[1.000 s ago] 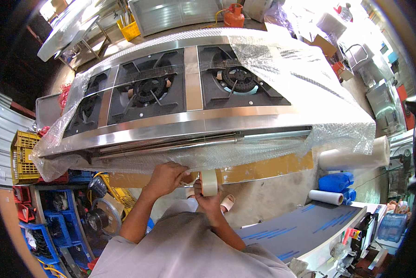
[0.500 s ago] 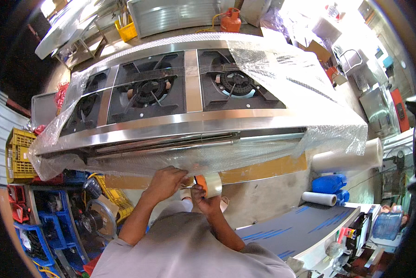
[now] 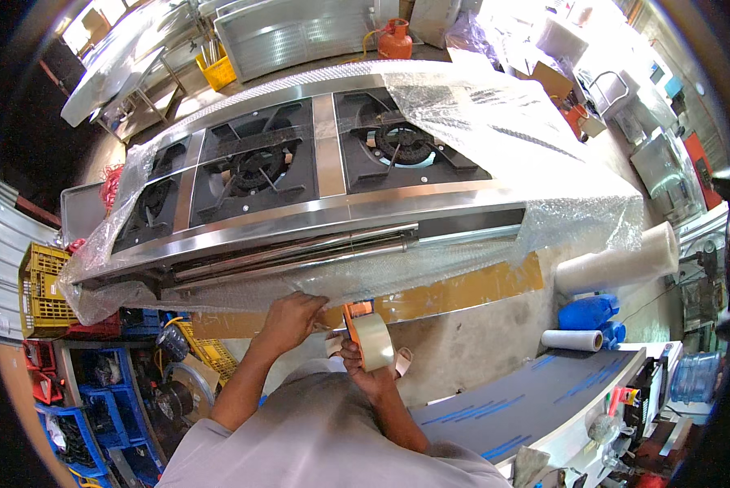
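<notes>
Workshop, concrete floor [image 3: 446, 350] showing below and to the right of the hands. Right hand [image 3: 367, 364] closed around an orange-framed tape dispenser [image 3: 375, 342]; its broad roll of pale tape sits just above the palm, orange head angled up and away from the body. Left hand [image 3: 294, 317] just left of the dispenser, apart from it, palm down, fingers drawn together at the lower edge of the bubble wrap [image 3: 259, 298]; cannot tell what, if anything, the fingertips pinch. Brown strip [image 3: 467, 291] runs out to both sides behind the hands. Lower right of the right hand: grey panel [image 3: 495, 411] with blue stripes. Left of the left hand, lower down: blue bins [image 3: 109, 407]. Directly beyond both hands: steel stove [image 3: 332, 215] with black burners, wrap draped over its right end and front. Right of the right hand, farther out: blue containers [image 3: 586, 312], large plastic roll [image 3: 617, 264]. Far left of the left hand: yellow crate [image 3: 45, 289]. Farthest, past the stove: orange gas cylinder [image 3: 394, 41], yellow basket [image 3: 216, 69].
</notes>
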A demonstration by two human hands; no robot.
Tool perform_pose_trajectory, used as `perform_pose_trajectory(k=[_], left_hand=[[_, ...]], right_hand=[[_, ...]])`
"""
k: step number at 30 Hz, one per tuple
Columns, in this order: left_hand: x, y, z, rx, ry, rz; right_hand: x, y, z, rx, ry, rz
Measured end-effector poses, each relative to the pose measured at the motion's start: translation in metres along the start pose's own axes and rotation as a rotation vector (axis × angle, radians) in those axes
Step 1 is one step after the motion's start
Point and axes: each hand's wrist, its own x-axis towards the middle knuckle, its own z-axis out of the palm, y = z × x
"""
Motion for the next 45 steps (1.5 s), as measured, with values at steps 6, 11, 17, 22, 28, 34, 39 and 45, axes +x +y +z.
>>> perform_pose_trajectory(k=[6,11,17,22,28,34,39,45], left_hand=[[-0.003,0.003,0.005,-0.015,0.058,0.022],[-0.009,-0.002,0.02,-0.047,0.148,0.062],[-0.009,-0.004,0.026,-0.059,0.189,0.076],[-0.001,-0.005,0.017,-0.183,0.339,0.197],[-0.016,0.044,-0.016,-0.472,0.593,0.88],[0.025,0.071,-0.055,-0.853,-0.05,0.948],[0.059,0.099,-0.083,-0.732,-0.39,1.119],[0.059,0.109,-0.076,-0.901,-0.296,0.98]], right_hand=[[-0.024,0.011,0.027,-0.077,0.108,-0.103],[-0.052,0.039,0.084,-0.106,0.543,-0.303],[-0.084,0.053,0.107,-0.017,0.364,-0.18],[-0.096,0.091,0.158,-0.047,0.365,-0.191],[-0.102,0.123,0.205,-0.145,0.277,-0.142],[-0.102,0.125,0.202,-0.5,0.338,-0.198],[-0.091,0.123,0.205,-0.622,0.255,-0.139],[-0.092,0.115,0.223,-0.994,0.419,-0.252]])
